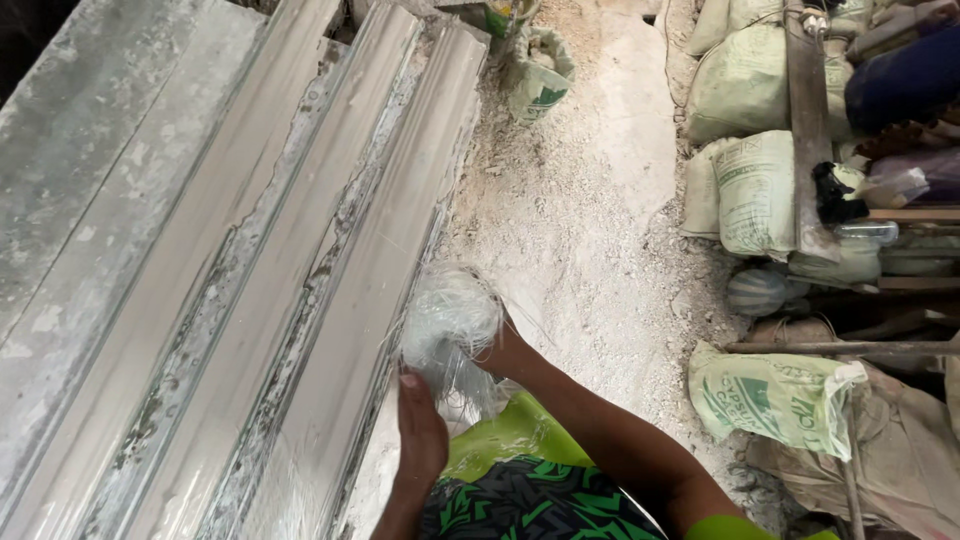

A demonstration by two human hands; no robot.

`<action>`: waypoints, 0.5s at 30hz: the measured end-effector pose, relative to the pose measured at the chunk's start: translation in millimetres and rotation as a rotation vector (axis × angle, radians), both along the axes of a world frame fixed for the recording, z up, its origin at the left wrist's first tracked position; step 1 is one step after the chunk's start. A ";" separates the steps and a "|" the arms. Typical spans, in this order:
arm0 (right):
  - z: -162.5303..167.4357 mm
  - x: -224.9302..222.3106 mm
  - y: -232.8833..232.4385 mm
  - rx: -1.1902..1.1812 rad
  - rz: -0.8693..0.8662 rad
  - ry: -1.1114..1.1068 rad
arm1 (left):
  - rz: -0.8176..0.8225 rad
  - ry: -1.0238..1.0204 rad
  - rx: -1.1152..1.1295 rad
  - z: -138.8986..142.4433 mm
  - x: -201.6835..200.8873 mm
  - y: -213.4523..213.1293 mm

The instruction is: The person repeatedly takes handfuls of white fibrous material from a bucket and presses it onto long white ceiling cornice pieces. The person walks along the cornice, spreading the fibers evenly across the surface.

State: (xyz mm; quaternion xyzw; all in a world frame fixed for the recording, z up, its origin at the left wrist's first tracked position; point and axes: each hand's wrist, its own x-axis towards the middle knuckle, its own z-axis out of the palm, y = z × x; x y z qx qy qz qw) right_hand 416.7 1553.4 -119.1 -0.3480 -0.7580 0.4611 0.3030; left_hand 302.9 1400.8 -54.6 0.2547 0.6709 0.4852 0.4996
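A person's two hands work a wad of pale, glassy fibre (452, 318) at the near edge of a long grey moulded trough (300, 270), the left hand (420, 430) flat and open-fingered beneath the wad, while the right hand (500, 352) is mostly buried in the strands, its grip impossible to judge. Right of the trough, white powder covers the floor (590, 220), and printed green-and-white sacks (755, 190) slump beyond it. The trough's ends run out of sight, and the clutter past the sacks is too dim to name.
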 end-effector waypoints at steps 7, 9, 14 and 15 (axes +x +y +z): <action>5.8 21.2 -14.2 -0.214 -0.093 -0.076 | -0.163 -0.110 -0.088 -64.8 20.6 -8.8; 6.4 21.2 -14.6 -0.230 -0.108 -0.089 | -0.166 -0.115 -0.118 -67.7 18.8 -8.6; -17.8 21.8 -12.0 -0.199 -0.109 -0.126 | -0.093 -0.078 -0.129 -54.9 12.1 -9.7; -28.2 23.4 -11.9 -0.226 -0.124 -0.138 | -0.088 -0.114 -0.102 -51.1 11.3 -9.8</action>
